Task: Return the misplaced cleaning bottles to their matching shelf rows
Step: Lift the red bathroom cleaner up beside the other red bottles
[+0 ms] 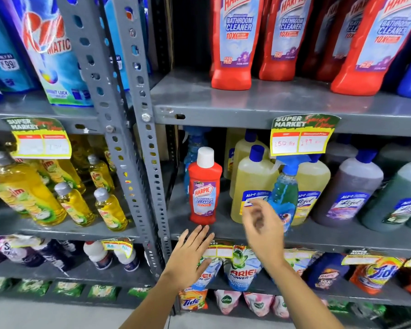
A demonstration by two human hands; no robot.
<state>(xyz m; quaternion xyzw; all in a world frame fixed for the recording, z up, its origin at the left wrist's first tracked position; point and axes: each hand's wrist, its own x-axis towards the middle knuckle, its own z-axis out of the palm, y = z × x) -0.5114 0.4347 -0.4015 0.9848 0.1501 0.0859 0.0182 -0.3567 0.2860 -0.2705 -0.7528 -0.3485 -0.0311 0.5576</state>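
A small red Harpic bottle (205,186) with a white cap stands upright on the middle shelf (318,236), at its left end, just beside the yellow Lizol bottles (253,186). It does not match that row: its own kind, the big red Harpic bottles (233,41), fill the top shelf (282,108) above. A blue spray bottle (285,193) also stands in front of the Lizol row, and it looks out of place too, though I cannot tell where its row is.

The left hand (191,255) is spread flat, fingers straight, empty, just below the small Harpic and not touching it. The right hand (262,227) is blurred, fingers loosely curled and half open, in front of the spray bottle and 1 Lizol label; it grips nothing that I can see.

By my reading, the task is at an early point: at least 1 stray bottle, likely 2, sits unreturned, and neither is in hand. What is left is to grasp the small Harpic and lift it to the top shelf, where there is free space at the left of the red row.
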